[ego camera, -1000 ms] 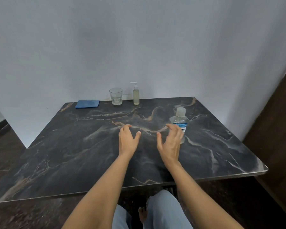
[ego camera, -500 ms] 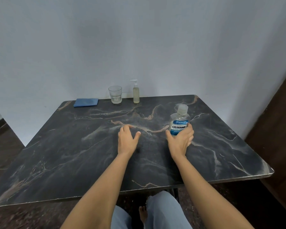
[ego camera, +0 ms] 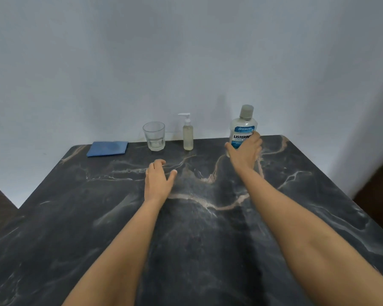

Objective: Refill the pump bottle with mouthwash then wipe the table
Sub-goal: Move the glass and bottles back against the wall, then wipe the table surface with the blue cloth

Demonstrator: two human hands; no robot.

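Note:
My right hand [ego camera: 244,152] grips the lower body of a clear mouthwash bottle [ego camera: 243,127] with a blue label and a grey cap, held upright above the table's far right. A small pump bottle [ego camera: 188,135] with a white pump and pale liquid stands at the far edge by the wall. My left hand [ego camera: 158,180] rests on the dark marble table [ego camera: 75,217], fingers loosely bent, holding nothing. A folded blue cloth [ego camera: 107,148] lies at the far left.
An empty clear glass [ego camera: 154,135] stands just left of the pump bottle. A pale wall runs right behind the table's far edge. Dark floor shows past the table's left and right sides.
My right hand closed round the mouthwash bottle and lifted it off the table, carrying it farther away. The view moved in closer over the table. My left hand stayed resting on the table.

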